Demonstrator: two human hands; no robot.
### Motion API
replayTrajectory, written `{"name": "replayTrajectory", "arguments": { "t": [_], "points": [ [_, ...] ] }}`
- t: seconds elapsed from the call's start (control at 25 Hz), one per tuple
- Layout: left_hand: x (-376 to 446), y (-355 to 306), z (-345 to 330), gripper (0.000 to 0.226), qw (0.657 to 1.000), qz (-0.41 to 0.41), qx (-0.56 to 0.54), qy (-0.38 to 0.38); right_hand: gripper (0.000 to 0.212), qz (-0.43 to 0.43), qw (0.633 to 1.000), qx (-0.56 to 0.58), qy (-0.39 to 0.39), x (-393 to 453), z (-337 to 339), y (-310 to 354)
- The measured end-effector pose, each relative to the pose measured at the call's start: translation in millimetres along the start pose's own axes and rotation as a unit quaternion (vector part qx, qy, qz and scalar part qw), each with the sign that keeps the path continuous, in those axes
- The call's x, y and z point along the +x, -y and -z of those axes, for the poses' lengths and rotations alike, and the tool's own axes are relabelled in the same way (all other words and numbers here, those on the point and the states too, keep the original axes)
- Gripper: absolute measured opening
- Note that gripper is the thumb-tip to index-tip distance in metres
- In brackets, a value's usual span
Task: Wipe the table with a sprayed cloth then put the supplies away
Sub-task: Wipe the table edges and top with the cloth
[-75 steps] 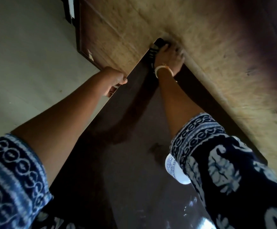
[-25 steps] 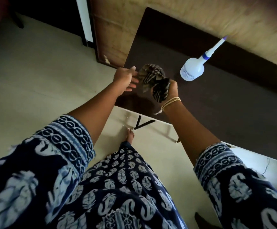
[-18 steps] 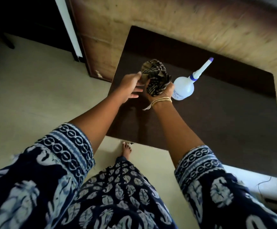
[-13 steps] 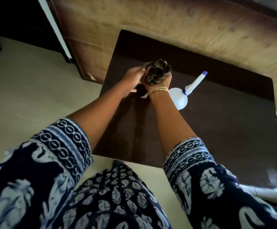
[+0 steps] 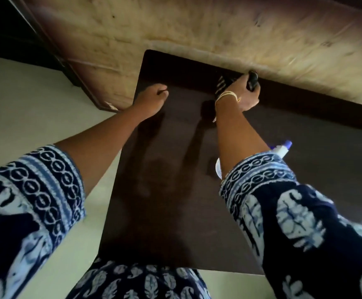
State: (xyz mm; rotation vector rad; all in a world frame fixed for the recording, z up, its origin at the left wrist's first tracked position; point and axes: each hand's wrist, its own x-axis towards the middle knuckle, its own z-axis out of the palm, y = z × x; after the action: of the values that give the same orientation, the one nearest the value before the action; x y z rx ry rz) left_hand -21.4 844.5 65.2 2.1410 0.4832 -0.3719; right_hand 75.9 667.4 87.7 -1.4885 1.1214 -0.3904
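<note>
Surface: dark brown table [image 5: 175, 212] set against a worn tan wall [image 5: 218, 29].
Right hand [image 5: 243, 94]: fingers curled around the striped cloth [image 5: 222, 85] at the table's far edge.
Left hand [image 5: 152, 100]: loosely curled, holding nothing, by the far left corner.
Spray bottle [image 5: 283, 151]: on the table, mostly hidden behind the right sleeve [image 5: 283, 201].
Label: print unreadable.

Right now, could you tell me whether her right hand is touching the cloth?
Touching: the head view shows the right hand gripping the cloth against the table's far edge.
</note>
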Motion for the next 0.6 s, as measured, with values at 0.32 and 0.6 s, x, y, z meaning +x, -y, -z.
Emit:
{"name": "replayTrajectory", "arguments": {
  "t": [0.32,0.6],
  "points": [
    [31,51,13,0.052,0.995,-0.007,0.014,-0.097,0.043,0.326,0.844,-0.378,0.194,13,-67,-49],
    [35,70,20,0.043,0.985,0.022,-0.116,-0.124,0.047,0.504,0.653,-0.384,0.414,-67,-88,-78]
  ]
}}
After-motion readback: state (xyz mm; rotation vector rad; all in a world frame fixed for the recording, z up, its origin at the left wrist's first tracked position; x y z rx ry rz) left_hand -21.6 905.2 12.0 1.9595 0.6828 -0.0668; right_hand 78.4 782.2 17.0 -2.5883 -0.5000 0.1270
